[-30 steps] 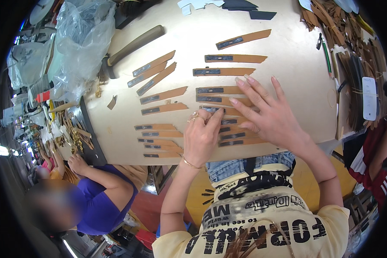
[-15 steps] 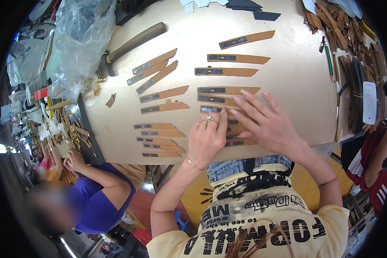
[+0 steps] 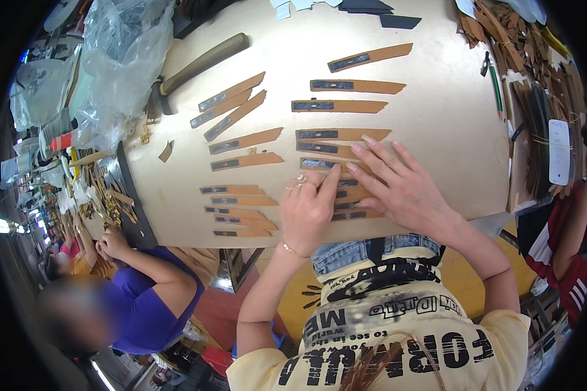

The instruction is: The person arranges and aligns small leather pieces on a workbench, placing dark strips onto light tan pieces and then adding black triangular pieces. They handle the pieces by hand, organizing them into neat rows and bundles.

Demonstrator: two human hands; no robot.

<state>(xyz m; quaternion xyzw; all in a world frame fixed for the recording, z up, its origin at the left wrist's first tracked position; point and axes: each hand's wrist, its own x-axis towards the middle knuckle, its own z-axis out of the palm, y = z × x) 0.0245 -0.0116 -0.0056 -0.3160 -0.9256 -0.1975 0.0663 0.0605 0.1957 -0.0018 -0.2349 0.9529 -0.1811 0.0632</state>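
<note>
1. At far left, crumpled clear plastic bags (image 3: 127,65) lie near a dark-headed hammer with a wooden handle (image 3: 205,63).
2. Left of centre, slim tan leather-like strips (image 3: 257,137) lie on the pale tabletop (image 3: 450,85), dark patches upward at their left ends, apparently arranged to keep the patches exposed.
3. The left hand (image 3: 308,207), with rings and a bracelet, has a narrow grip, thumb and forefinger close together; I cannot tell whether they pinch anything.
4. At that forefinger's tip is a tan strip with a glossy dark rectangular patch (image 3: 319,163), in the middle of the right-hand column, its right part hidden by fingers.
5. The right hand (image 3: 407,189) has a wide grip, fingers fanned over the strips' right ends, probably steadying them.
6. At far right are a green pencil (image 3: 495,91) and bundled brown and dark strips (image 3: 539,140), presumably tied to stay together.
7. Compared with one second earlier, the right hand sits nearer the body with its fingers less spread, and the left fingers uncover more of the glossy patch.
</note>
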